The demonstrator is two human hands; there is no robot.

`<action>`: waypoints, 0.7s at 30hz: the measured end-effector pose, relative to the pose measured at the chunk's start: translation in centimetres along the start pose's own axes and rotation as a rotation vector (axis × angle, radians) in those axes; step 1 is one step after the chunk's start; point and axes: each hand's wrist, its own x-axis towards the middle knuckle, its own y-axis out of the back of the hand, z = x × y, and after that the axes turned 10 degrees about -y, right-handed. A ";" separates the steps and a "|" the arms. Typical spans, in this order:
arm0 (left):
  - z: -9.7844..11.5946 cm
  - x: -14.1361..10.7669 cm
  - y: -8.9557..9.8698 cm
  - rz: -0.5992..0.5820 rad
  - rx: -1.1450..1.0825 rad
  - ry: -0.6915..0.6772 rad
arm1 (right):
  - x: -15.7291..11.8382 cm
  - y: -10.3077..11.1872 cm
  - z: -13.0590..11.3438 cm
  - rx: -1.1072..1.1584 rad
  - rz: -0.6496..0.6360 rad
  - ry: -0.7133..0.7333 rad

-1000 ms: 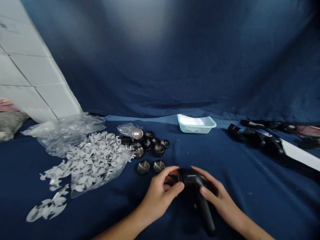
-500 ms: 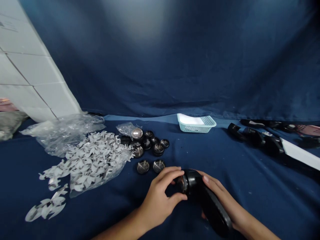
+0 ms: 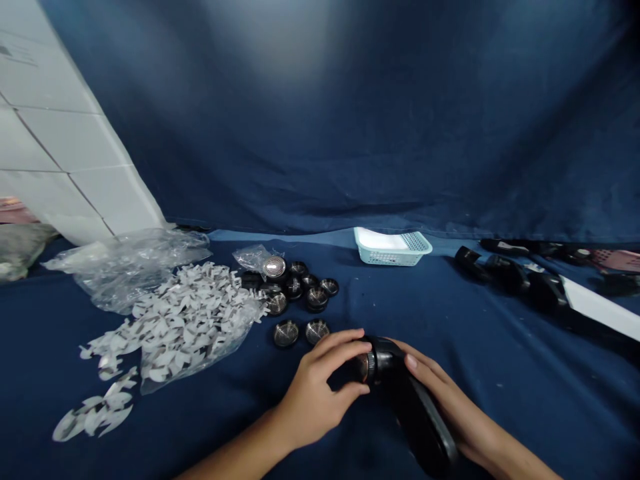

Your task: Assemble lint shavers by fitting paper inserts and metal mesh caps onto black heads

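A black fabric shaver (image 3: 417,407) is held low in the centre, its handle slanting down to the right. My right hand (image 3: 445,393) is wrapped along the handle's right side, its fingers mostly hidden behind. My left hand (image 3: 323,390) is curled about the round head, with fingers on top and the thumb below, at the ridged ring (image 3: 371,365). The face of the head points left, partly hidden by those fingers. Just beyond my left hand lie two round mesh shaver heads (image 3: 286,333), and several more mesh heads (image 3: 317,297) are heaped behind them.
To the left, a pile of grey-white plastic pieces (image 3: 195,313) spills from a clear bag, beside crumpled plastic wrap (image 3: 130,260). A pale turquoise basket (image 3: 393,256) stands at the back. More black shaver bodies (image 3: 507,273) and a white strip (image 3: 600,307) lie at the right.
My left hand has shifted slightly left and its grip on the head has turned a little. The shaver's handle end has moved slightly left in my right hand.
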 end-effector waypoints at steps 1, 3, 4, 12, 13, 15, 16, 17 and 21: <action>0.0 0.0 0.1 -0.005 0.005 -0.001 | 0.0 0.0 0.1 0.004 -0.003 0.031; 0.2 0.1 0.1 -0.023 0.028 -0.010 | 0.1 0.1 0.1 0.019 -0.001 0.057; 0.2 0.1 0.2 -0.037 0.044 -0.015 | 0.1 0.1 0.1 0.030 0.003 0.053; 0.6 0.0 0.2 -0.078 0.065 0.002 | 0.1 0.1 -0.2 0.000 -0.089 0.072; 0.7 0.1 0.2 -0.068 0.044 0.014 | 0.1 0.1 -0.2 -0.038 -0.085 0.097; 0.7 0.1 0.2 -0.046 0.001 0.040 | 0.1 0.2 -0.2 -0.121 -0.072 0.158; 0.8 0.2 0.2 -0.035 -0.019 0.050 | 0.1 0.3 -0.3 -0.152 -0.072 0.187; 0.8 0.2 0.2 -0.027 -0.035 0.059 | 0.2 0.3 -0.3 -0.174 -0.077 0.212; 1.0 0.3 0.3 -0.017 -0.061 0.071 | 0.1 0.3 -0.5 -0.216 -0.116 0.290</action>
